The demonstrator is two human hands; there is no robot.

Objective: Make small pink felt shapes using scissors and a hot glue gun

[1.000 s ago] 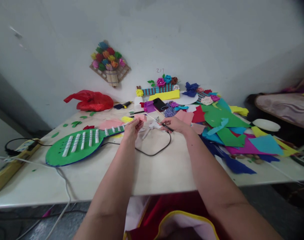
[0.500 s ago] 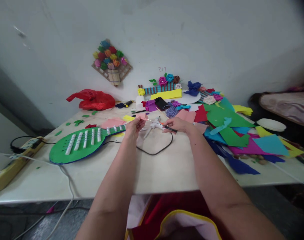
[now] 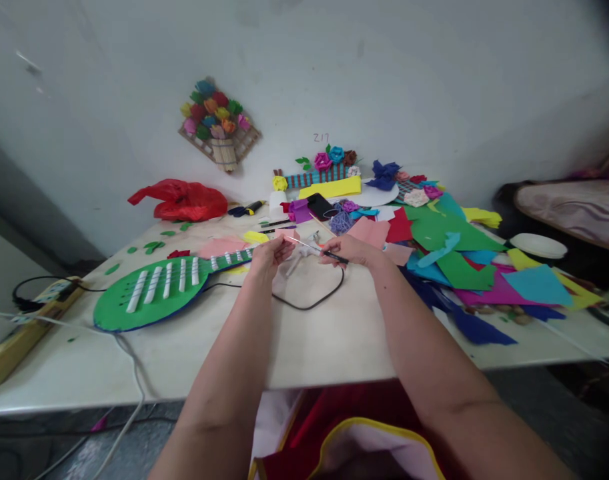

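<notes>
My left hand [image 3: 273,255] is closed on a small piece of pink paper [image 3: 287,234], pinched at the fingertips. In my right hand [image 3: 349,251] is a slim tool with a black handle [image 3: 335,257] and a long thin metal shaft [image 3: 305,245]. The shaft points left, its tip at the pink paper. Whether the tip touches the paper I cannot tell. Just behind and between the hands lies a white glue gun [image 3: 295,259], partly hidden, with a black cord [image 3: 309,309] looping toward me. The green guitar-shaped cutout [image 3: 154,293] with white paper rolls reaches to my left wrist.
Coloured paper sheets [image 3: 449,240] are heaped at the right. Behind the hands are a black phone [image 3: 320,206], purple yarn [image 3: 341,223] and paper flowers [image 3: 323,161]. A red plastic bag [image 3: 184,200] sits back left. A power strip [image 3: 39,327] lies at the left edge.
My right hand has shifted slightly left, bringing the tool's shaft further over the pink paper. My left hand keeps its grip. The whole view has shifted slightly.
</notes>
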